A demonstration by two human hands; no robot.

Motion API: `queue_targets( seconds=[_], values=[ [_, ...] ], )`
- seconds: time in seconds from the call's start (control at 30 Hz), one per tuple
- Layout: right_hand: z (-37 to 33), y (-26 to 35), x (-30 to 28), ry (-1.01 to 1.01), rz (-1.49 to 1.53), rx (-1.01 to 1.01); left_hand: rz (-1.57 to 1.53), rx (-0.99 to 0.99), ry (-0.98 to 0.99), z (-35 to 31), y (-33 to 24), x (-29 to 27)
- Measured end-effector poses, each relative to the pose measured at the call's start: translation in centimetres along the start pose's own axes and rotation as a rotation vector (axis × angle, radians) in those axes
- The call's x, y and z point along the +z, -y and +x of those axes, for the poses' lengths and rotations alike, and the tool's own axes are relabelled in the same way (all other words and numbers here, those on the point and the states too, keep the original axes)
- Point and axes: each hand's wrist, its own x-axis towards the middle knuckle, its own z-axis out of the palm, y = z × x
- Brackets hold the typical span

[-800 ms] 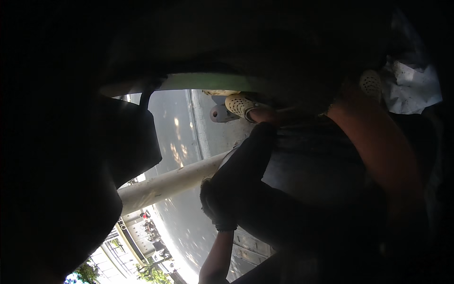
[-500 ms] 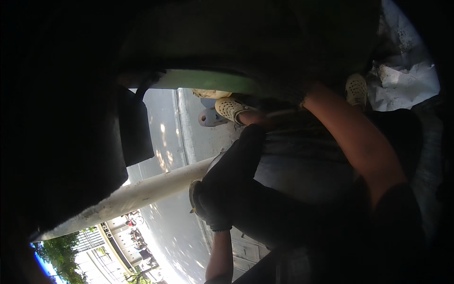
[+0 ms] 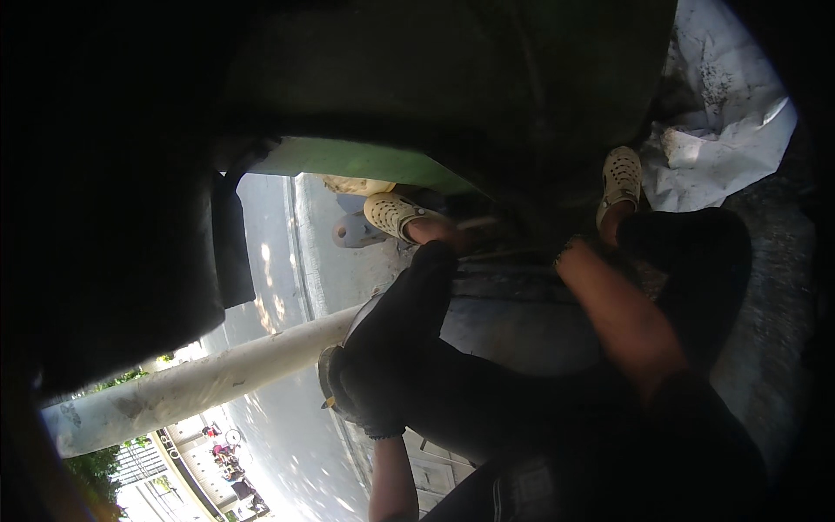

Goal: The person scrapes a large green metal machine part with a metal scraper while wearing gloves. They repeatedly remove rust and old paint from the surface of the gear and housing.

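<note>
Grey curved object (image 3: 326,376) is seen below the green panel (image 3: 361,159), seemingly against the left hand (image 3: 370,396); opening and hold cannot be told there or for the shadowed right hand (image 3: 551,239); steady support is advised.

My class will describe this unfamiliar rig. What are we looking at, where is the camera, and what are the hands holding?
There's no robot. A head-worn camera looks down at the wearer's own limbs; its wide lens bends straight edges. The gloved left hand is at the bent left leg; whether it grips anything is unclear. The right forearm reaches into shadow, so I can't tell what its hand holds. The feet wear cream perforated clogs. A crumpled whitish sheet lies near the right foot, and a pale pole crosses the left side.
</note>
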Motion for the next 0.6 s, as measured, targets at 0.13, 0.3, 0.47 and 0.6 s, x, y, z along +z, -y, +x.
queue_targets(
  seconds=[0.13,0.3,0.47,0.6],
  values=[
    [0.5,1.7,-0.6,0.002,0.230,-0.026,0.063,0.086,0.024,-0.5,0.6,-0.7],
    [2.8,3.1,0.4,0.081,0.619,0.338,0.024,0.101,0.042,-0.7,1.3,-1.3],
    [4.1,2.1,2.5,0.034,0.279,0.094,0.001,-0.017,0.057,-1.6,0.7,-1.7],
    [2.6,-0.2,0.7,-0.140,0.008,-0.154,-0.131,-0.088,0.015,-2.5,-0.2,-1.5]
  ],
)
